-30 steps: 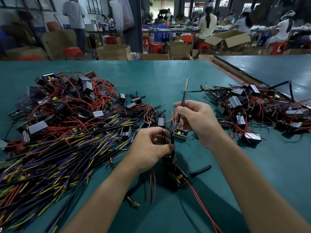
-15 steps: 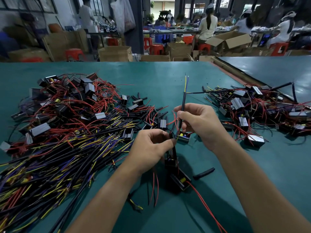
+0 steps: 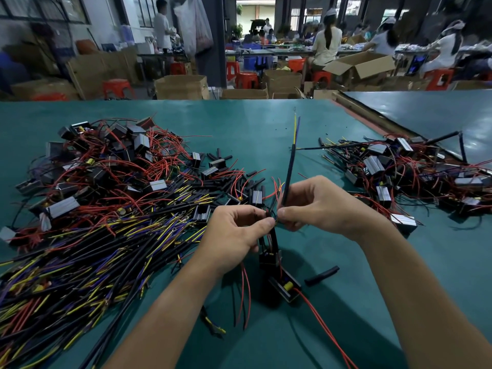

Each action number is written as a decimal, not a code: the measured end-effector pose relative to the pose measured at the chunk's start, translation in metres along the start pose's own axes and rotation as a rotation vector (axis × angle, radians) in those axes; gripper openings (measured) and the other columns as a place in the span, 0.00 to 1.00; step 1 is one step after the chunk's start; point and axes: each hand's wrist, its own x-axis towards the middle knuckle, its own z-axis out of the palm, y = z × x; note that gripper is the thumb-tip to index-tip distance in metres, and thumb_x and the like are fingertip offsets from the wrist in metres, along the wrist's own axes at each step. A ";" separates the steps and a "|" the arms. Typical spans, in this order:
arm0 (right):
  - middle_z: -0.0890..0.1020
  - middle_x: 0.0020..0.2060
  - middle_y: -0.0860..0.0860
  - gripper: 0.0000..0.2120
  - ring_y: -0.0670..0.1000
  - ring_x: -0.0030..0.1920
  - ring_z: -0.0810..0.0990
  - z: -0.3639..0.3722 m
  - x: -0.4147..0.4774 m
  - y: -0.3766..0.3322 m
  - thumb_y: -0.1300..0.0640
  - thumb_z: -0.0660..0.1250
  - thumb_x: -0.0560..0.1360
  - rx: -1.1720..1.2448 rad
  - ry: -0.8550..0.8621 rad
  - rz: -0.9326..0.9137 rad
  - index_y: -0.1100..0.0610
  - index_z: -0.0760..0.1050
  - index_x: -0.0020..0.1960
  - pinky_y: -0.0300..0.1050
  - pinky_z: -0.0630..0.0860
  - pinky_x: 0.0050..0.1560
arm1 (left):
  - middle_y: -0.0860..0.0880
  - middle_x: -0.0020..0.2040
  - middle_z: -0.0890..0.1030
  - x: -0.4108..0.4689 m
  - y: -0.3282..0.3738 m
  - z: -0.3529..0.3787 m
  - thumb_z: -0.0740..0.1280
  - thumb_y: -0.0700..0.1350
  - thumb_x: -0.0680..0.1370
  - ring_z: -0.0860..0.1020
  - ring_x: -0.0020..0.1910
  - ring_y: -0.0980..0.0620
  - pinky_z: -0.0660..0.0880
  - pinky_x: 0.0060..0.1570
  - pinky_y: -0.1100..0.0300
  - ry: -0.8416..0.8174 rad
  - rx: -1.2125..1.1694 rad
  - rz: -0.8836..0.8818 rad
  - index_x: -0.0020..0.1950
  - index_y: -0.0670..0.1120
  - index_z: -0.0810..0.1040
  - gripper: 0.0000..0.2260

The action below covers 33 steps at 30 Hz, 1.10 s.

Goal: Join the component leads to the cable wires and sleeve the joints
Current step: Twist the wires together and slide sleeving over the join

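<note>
Head view: left hand [image 3: 234,230] pinches the wires [image 3: 274,237] of a dangling component [image 3: 269,258]. Right hand [image 3: 319,206], just beside, grips the upright cable [image 3: 289,169].

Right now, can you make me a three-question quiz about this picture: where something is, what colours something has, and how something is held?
1. Where is the loose black sleeve?
A. In a cardboard box.
B. On the table, right of the component with the yellow part.
C. On the left pile.

2. What colours are the two wires atop the cable?
A. Green and white.
B. Pink and orange.
C. Yellow and blue.

3. How is the cable?
A. Held upright by the right hand.
B. Lying flat.
C. Coiled up.

Answers: 1 B, it lies beside that component; 2 C, both show above the black sheath; 3 A, the hand grips it low and it points up.
</note>
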 end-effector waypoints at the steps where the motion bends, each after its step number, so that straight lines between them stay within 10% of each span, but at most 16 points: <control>1: 0.82 0.33 0.58 0.03 0.54 0.35 0.78 0.001 0.000 0.000 0.68 0.70 0.74 0.008 0.012 -0.001 0.64 0.81 0.42 0.47 0.78 0.39 | 0.54 0.22 0.74 0.000 0.000 0.000 0.71 0.37 0.75 0.69 0.20 0.57 0.68 0.23 0.66 -0.003 0.004 -0.001 0.38 0.43 0.81 0.06; 33: 0.80 0.32 0.55 0.12 0.50 0.32 0.78 -0.008 -0.009 -0.009 0.73 0.63 0.76 0.094 -0.134 0.060 0.60 0.81 0.43 0.41 0.81 0.38 | 0.57 0.23 0.73 0.002 -0.001 0.000 0.69 0.38 0.76 0.68 0.22 0.58 0.66 0.26 0.66 -0.012 0.167 0.091 0.38 0.43 0.81 0.07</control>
